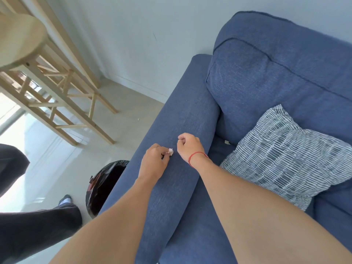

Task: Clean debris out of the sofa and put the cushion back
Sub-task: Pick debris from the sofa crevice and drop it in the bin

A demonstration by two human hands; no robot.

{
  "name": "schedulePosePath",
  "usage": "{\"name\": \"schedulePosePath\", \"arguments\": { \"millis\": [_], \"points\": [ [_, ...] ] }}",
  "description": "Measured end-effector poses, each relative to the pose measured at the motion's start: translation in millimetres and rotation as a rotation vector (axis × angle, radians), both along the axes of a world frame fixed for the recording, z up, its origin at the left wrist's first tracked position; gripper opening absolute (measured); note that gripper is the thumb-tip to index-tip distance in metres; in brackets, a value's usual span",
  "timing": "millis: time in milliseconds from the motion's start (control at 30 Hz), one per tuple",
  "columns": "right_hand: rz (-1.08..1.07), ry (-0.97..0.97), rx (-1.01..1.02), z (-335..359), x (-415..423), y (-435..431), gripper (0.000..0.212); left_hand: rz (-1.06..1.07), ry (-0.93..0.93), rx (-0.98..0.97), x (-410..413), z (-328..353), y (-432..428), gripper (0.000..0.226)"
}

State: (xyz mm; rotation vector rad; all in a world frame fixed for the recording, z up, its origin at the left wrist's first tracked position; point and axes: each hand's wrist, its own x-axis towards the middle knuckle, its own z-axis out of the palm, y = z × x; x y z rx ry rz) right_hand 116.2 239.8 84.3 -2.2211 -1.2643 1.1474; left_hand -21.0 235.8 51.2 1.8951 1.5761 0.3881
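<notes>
**Sofa arm, debris in hand**

Blue sofa armrest. Left hand fingertips pinched on white scrap; right hand curled shut, contents unclear. Bin lies below-left of the fingers (left hand nearer). Patterned cushion rightward.

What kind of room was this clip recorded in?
Most likely a home living room: a blue fabric sofa with a striped throw pillow, wooden stools on a pale tiled floor, and a bin lined with a black bag beside the sofa arm.
</notes>
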Motion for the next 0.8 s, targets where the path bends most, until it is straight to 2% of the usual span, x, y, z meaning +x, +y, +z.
{"name": "schedulePosePath", "arguments": {
  "millis": [167, 267, 367, 467, 633, 800],
  "points": [
    [0.1, -0.213, 0.095, -4, -46, 18, 0.032, 0.424, -0.172, -0.115, -39, 7, 10, 0.028],
    [0.234, -0.32, 0.118, -14, -83, 27, 0.039, 0.589, -0.158, -0.194, -75, 0, 15, 0.027],
    [0.4, -0.4, 0.021, -35, -110, 29, 0.046, 0.713, -0.097, -0.286, -113, -12, 13, 0.018],
    [0.481, -0.508, 0.001, -55, -126, 23, 0.048, 0.786, -0.01, -0.354, -144, -30, 9, 0.01],
    [0.438, -0.615, 0.069, -69, -136, 22, 0.053, 0.854, 0.046, -0.458, -174, -68, 10, 0.016],
    [0.438, -0.642, 0.044, -77, -143, 29, 0.055, 0.753, 0.157, -0.643, -197, -93, 16, 0.025]
  ]
}}
